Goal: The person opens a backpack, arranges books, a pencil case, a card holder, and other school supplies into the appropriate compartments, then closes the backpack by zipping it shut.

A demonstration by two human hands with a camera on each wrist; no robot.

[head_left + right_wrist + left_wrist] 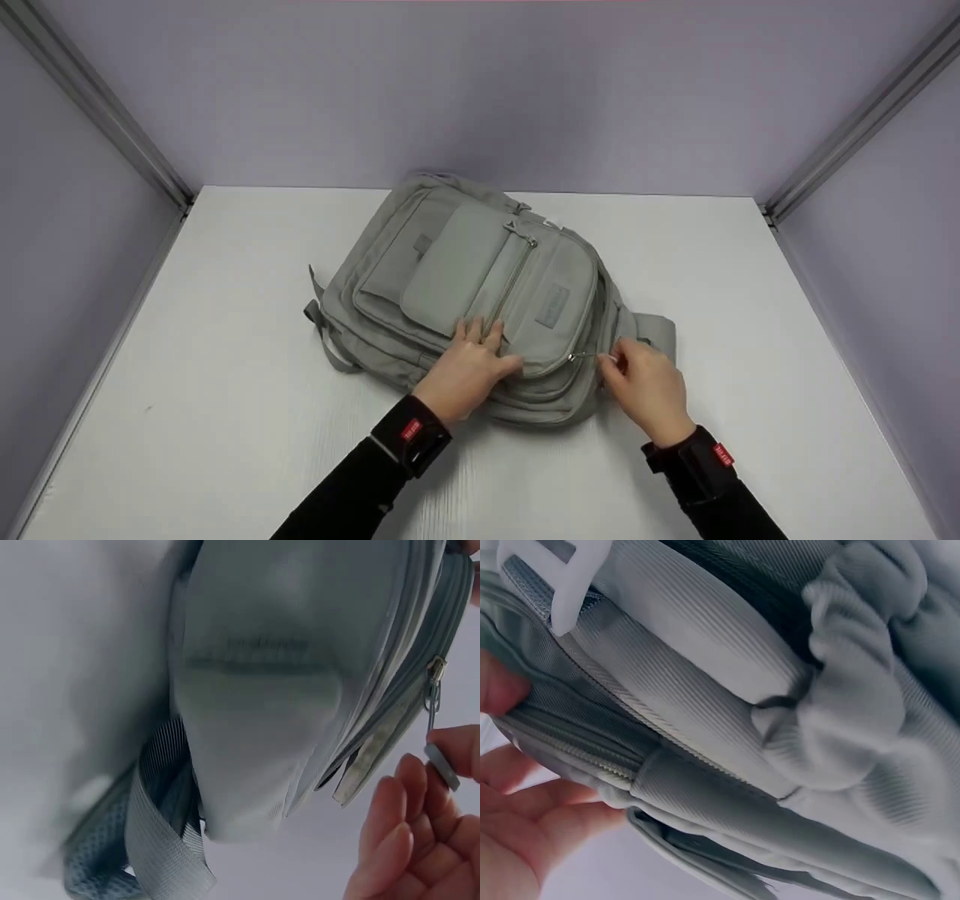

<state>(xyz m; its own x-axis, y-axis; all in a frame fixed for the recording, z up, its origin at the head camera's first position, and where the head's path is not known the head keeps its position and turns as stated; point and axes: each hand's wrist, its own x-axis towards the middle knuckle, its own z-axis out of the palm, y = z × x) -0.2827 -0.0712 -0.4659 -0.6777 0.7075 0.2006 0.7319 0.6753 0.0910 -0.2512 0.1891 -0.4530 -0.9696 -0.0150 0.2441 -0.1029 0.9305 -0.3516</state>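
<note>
A grey backpack point(465, 262) lies tilted, front up, on a white table point(247, 450). My left hand point(469, 371) holds the near edge of its front panel, fingers spread on top; in the left wrist view the thumb and fingers stand either side of that edge, fingertips partly hidden. My right hand point(649, 386) pinches a zipper pull point(441, 767) between thumb and fingers at the backpack's right end. The pull is drawn taut from its zipper slider point(435, 671) on the front pocket's rim. Part of that pocket's zipper stands parted in the right wrist view.
A wide grey strap point(656, 334) sticks out at the backpack's right end, and thin straps point(322, 322) trail at the left. Another zipper pull point(532, 242) lies on the front panel. Pale walls point(300, 90) enclose the table at the back and sides.
</note>
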